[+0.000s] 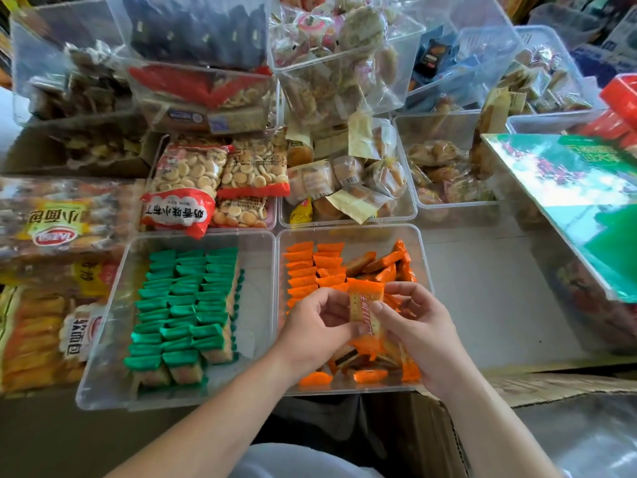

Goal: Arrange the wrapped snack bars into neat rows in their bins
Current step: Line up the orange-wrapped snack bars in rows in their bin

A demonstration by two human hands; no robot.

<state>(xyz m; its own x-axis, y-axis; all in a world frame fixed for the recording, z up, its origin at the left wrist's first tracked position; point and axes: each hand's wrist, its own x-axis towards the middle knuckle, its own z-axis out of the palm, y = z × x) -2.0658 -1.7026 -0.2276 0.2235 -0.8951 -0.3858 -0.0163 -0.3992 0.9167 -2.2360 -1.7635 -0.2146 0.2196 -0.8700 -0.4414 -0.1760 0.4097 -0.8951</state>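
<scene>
Two clear bins stand side by side before me. The left bin [113,305] holds green-wrapped snack bars [186,305] lined up in three neat rows. The right bin [424,267] holds orange-wrapped bars: two tidy rows [312,267] along its far left, and a loose jumble [382,265] at the back right and under my hands. Above this bin my left hand [315,327] and my right hand [418,331] together pinch one upright orange-wrapped bar [363,310], fingers on both of its sides.
Behind the two bins sit more clear bins: round biscuits in red-edged bags [220,181], wrapped cakes [344,181], pastries [444,167]. Bags of bread [51,229] lie on the left. A green box [579,198] lies tilted on the right. A cardboard edge [551,388] runs at the near right.
</scene>
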